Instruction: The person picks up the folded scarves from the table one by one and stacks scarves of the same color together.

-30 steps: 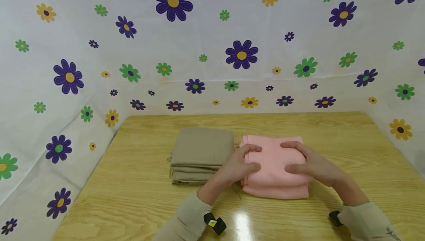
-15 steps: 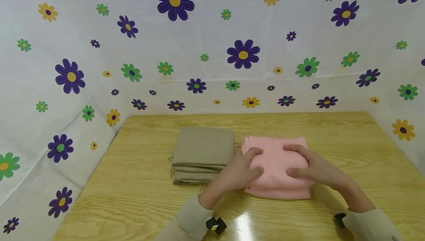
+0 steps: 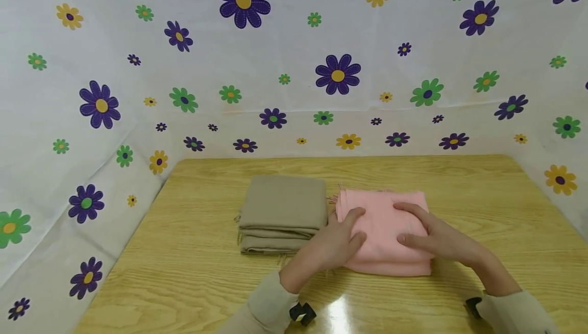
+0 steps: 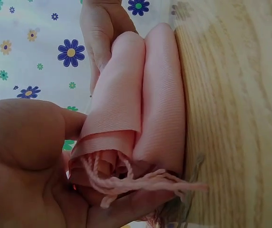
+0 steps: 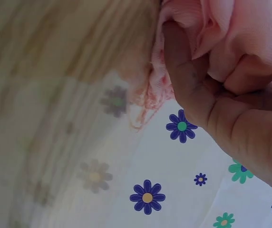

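Note:
A folded pink scarf (image 3: 378, 232) with twisted fringe (image 4: 126, 183) lies on the table in the head view. At its left side my left hand (image 3: 337, 239) grips it, thumb and index finger over the top. The left wrist view shows other fingers passing under the fringed end. My right hand (image 3: 441, 237) holds the opposite side, with its thumb on top near the front. In the right wrist view, fingers (image 5: 188, 90) of the right hand curl against the scarf's layered folds. Beside the left hand is a folded khaki fringed cloth (image 3: 285, 204).
The wood-grain table (image 3: 184, 252) has a glossy glare spot near its front. A white flower-print sheet (image 3: 285, 38) hangs behind it and along both sides. Both wrists carry dark straps (image 3: 302, 314) over beige sleeves.
My left hand has shifted slightly nearer and to the right along the scarf's left edge. The right hand keeps its place on the scarf. The khaki cloth lies as before.

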{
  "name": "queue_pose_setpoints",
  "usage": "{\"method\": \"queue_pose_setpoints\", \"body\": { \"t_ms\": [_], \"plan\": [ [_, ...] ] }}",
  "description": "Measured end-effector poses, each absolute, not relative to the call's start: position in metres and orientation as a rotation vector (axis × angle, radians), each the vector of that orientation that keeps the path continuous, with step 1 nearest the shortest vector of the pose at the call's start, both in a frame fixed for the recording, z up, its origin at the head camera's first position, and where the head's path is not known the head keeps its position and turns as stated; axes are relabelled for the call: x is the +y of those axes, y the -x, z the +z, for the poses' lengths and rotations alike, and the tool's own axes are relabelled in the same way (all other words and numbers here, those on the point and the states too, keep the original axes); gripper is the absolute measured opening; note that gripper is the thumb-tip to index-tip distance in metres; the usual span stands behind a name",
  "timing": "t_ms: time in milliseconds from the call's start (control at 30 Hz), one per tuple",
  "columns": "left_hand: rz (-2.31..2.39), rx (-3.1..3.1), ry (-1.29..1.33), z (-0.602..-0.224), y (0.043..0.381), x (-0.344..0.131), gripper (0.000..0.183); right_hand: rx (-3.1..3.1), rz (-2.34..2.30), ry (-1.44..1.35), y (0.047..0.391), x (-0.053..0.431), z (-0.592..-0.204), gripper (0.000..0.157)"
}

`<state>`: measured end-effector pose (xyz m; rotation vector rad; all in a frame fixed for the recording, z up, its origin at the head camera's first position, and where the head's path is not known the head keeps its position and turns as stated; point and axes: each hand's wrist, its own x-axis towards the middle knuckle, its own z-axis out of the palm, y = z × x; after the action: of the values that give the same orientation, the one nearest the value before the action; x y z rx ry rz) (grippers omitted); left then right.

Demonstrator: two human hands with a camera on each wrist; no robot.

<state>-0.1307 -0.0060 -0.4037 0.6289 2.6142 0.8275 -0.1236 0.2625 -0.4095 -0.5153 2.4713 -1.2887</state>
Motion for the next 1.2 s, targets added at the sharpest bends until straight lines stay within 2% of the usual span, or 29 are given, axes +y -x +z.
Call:
{"method": "queue_pose_setpoints", "body": {
  "t_ms": [600,900,1200],
  "plan": [
    [0.869,2.723,-0.504,-0.415,0.146,0.014,0.051,2.483,-1.306,0.469,0.149,0.265,-0.413,0.070],
    [0.813,2.749,-0.420,-0.415,0.152,0.020,0.062,2.459,-1.297,0.438,0.161,0.266,-0.414,0.074],
    [0.790,2.763,-0.350,-0.415,0.159,0.027,0.065,2.428,-1.319,0.402,0.170,0.270,-0.417,0.076]
  ]
}}
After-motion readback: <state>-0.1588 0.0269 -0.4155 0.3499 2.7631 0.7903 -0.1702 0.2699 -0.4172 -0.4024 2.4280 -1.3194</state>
